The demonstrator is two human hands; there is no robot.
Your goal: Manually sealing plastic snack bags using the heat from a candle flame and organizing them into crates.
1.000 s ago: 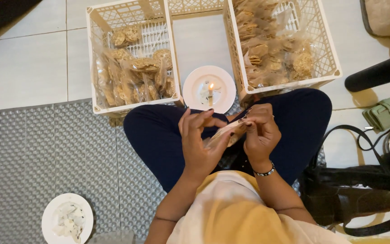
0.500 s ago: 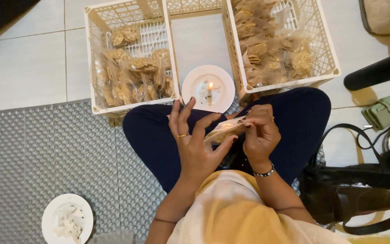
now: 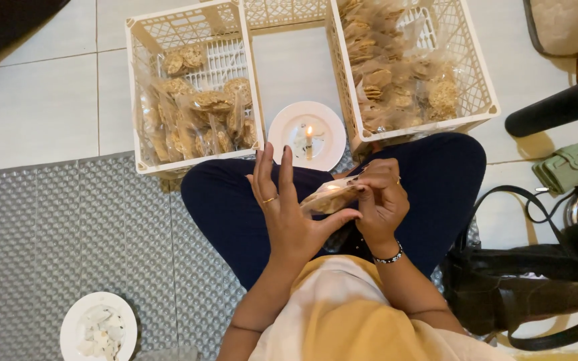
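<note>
A small clear packet of brown snacks (image 3: 330,198) is held between both hands above my lap. My right hand (image 3: 380,200) pinches its right end with the fingers curled. My left hand (image 3: 287,212) has its fingers spread upward, and its thumb presses the packet's lower edge. Just beyond the hands, a lit candle (image 3: 308,140) stands on a white plate (image 3: 285,128) on the floor. Two white plastic crates flank the plate: the left crate (image 3: 143,94) holds several filled packets, the right crate (image 3: 486,91) holds many more.
A grey foam mat (image 3: 55,230) covers the floor at left, with a white plate of pale scraps (image 3: 98,327) near the bottom. A black bag with straps (image 3: 536,284) and a green pouch (image 3: 565,166) lie at right. White tiles show at the top.
My left hand has opened its fingers and stretched them upward while the thumb stays under the packet. The packet shifted slightly toward the candle. My right hand keeps its hold.
</note>
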